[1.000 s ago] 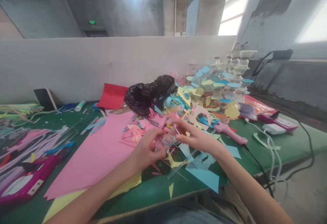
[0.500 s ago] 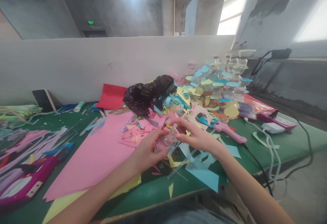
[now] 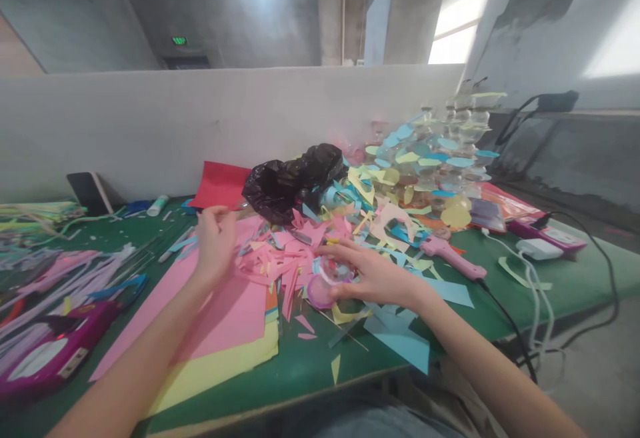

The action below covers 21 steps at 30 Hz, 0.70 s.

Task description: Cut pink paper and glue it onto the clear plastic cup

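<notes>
My right hand [image 3: 363, 271] curls its fingers and thumb around a small clear plastic cup-like piece [image 3: 331, 271]. A pinkish-purple disc [image 3: 320, 291] shows at its lower left side; whether the two are joined is hard to tell. My left hand [image 3: 216, 241] is raised over the pink paper sheets [image 3: 225, 318], close to the red paper [image 3: 216, 185]. Its fingers are curled closed, and whatever they may hold is hidden. Pink paper scraps [image 3: 273, 261] lie between the hands. Beyond them sits a crumpled black plastic bag [image 3: 293, 181].
A stack of clear plastic cups with coloured paper pieces [image 3: 450, 151] stands back right. A pink glue gun [image 3: 453, 257] with a cord lies right of my right hand. At left are a magenta device [image 3: 60, 351], lilac strips [image 3: 95, 285] and a propped phone [image 3: 89, 193].
My left hand has let go of the clear plastic piece and moved left and up towards the red paper. My right hand stays near the same spot, still around the piece.
</notes>
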Motion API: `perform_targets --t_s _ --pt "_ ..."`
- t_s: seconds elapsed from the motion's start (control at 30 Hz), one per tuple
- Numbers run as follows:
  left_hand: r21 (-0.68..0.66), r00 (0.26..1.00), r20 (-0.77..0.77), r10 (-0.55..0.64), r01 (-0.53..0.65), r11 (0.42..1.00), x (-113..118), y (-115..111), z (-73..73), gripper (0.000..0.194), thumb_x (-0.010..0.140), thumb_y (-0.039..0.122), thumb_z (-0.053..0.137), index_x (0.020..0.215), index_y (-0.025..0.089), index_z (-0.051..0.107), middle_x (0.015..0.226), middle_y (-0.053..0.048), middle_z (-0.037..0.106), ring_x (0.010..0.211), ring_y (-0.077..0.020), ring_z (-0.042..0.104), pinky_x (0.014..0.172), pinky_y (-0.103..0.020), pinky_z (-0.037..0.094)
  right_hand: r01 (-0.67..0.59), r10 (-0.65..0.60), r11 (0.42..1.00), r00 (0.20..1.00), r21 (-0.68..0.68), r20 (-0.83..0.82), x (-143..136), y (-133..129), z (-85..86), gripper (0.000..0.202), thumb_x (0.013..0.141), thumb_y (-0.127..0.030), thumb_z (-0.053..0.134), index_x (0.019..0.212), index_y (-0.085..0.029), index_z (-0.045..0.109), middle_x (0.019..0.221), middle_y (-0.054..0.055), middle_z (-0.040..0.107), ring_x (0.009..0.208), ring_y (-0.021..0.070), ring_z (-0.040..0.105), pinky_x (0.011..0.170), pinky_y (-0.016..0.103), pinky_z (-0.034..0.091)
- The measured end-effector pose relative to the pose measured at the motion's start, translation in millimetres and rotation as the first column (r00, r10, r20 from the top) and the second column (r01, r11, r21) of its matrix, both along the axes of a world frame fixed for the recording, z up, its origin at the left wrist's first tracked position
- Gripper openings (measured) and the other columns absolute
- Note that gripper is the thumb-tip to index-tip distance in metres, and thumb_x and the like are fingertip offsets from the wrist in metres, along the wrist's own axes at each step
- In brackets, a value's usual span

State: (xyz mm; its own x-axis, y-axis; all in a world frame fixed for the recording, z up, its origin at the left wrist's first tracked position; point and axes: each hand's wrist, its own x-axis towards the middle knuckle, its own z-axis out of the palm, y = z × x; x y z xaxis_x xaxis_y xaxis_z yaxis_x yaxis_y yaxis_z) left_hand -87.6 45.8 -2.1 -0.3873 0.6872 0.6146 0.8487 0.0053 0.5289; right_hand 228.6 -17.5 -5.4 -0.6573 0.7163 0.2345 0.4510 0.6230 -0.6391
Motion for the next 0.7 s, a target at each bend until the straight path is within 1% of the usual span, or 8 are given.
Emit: perform_targets --t_s 0.03,0.1,0.17,0.23,0.37,0.47,0.6,0.7 --pt "-0.075 0.995 -0.029 0.098 -0.100 0.992 -10.8 5.7 -0.6 0.030 0.088 0.033 0.043 0.112 0.015 0.050 0.115 -0.017 0.060 0.114 -0.0325 0.055 0.097 -0.047 0.043 -0.003 0.003 1.000 1.000 -0.011 -0.002 -0.5 -0.6 0.2 0.071 0.084 -0.062 0.062 0.146 -0.032 0.043 0.146 0.008 0.047 0.134 0.0300 0.045 0.109 0.045 0.039" --pt "-0.123 0.987 -0.075 0.142 -0.151 0.981 -28.3 11.2 -2.1 0.037 0.084 0.032 0.050 0.113 0.011 0.050 0.120 -0.024 0.058 0.122 -0.0399 0.050 0.102 -0.054 0.036 -0.016 0.015 0.999 1.000 -0.034 -0.026 -1.1 -1.6 -0.1 0.075 0.085 -0.062 0.061 0.149 -0.032 0.037 0.148 0.009 0.043 0.134 0.0289 0.044 0.109 0.043 0.039" --pt "-0.195 0.978 -0.170 0.120 -0.152 0.969 -40.7 10.2 -4.0 0.041 0.083 0.035 0.051 0.115 0.009 0.049 0.121 -0.027 0.057 0.121 -0.0439 0.050 0.101 -0.056 0.035 -0.029 0.026 0.998 0.998 -0.051 -0.054 -1.1 -1.8 -0.9 0.076 0.086 -0.061 0.060 0.150 -0.032 0.033 0.147 0.009 0.044 0.130 0.0272 0.048 0.107 0.042 0.041" --pt "-0.260 0.967 -0.244 0.074 -0.139 0.955 -49.0 6.1 -6.2 0.044 0.084 0.039 0.050 0.117 0.010 0.046 0.118 -0.026 0.059 0.116 -0.0454 0.053 0.095 -0.055 0.039 -0.036 0.032 0.998 0.997 -0.056 -0.070 -0.5 -1.5 -1.7 0.073 0.088 -0.060 0.059 0.150 -0.030 0.033 0.143 0.009 0.047 0.124 0.0261 0.051 0.104 0.041 0.043" --pt "-0.337 0.947 -0.317 -0.044 -0.069 0.939 -56.7 0.8 -10.1 0.033 0.086 0.036 0.047 0.111 0.014 0.047 0.103 -0.017 0.063 0.109 -0.0421 0.058 0.088 -0.048 0.042 -0.029 0.024 0.998 0.996 -0.052 -0.086 0.7 -2.1 -1.0 0.065 0.091 -0.058 0.055 0.145 -0.026 0.038 0.141 0.010 0.049 0.121 0.0254 0.053 0.102 0.041 0.044" --pt "-0.327 0.935 -0.343 -0.085 -0.034 0.945 -57.9 3.1 -11.4 0.023 0.086 0.029 0.044 0.105 0.017 0.049 0.098 -0.012 0.063 0.102 -0.0385 0.061 0.086 -0.046 0.044 -0.019 0.014 0.998 0.996 -0.059 -0.085 1.1 -3.4 0.1 0.066 0.089 -0.057 0.058 0.144 -0.026 0.040 0.144 0.011 0.048 0.124 0.0263 0.052 0.103 0.041 0.044" --pt "-0.280 0.935 -0.347 -0.078 -0.024 0.960 -59.0 8.9 -12.9 0.031 0.084 0.024 0.042 0.112 0.013 0.049 0.113 -0.019 0.061 0.104 -0.0384 0.060 0.088 -0.048 0.044 -0.028 0.023 0.998 0.996 -0.059 -0.082 1.4 -4.7 -0.3 0.070 0.085 -0.057 0.065 0.145 -0.030 0.042 0.149 0.010 0.044 0.131 0.0278 0.048 0.105 0.042 0.044" --pt "-0.239 0.925 -0.369 -0.088 -0.003 0.971 -60.0 9.3 -15.1 0.033 0.086 0.024 0.042 0.115 0.010 0.048 0.114 -0.020 0.060 0.106 -0.0384 0.058 0.091 -0.051 0.042 -0.036 0.032 0.998 0.996 -0.057 -0.079 1.2 -5.6 -0.5 0.074 0.080 -0.058 0.070 0.144 -0.033 0.044 0.148 0.008 0.044 0.135 0.0282 0.044 0.108 0.042 0.041"
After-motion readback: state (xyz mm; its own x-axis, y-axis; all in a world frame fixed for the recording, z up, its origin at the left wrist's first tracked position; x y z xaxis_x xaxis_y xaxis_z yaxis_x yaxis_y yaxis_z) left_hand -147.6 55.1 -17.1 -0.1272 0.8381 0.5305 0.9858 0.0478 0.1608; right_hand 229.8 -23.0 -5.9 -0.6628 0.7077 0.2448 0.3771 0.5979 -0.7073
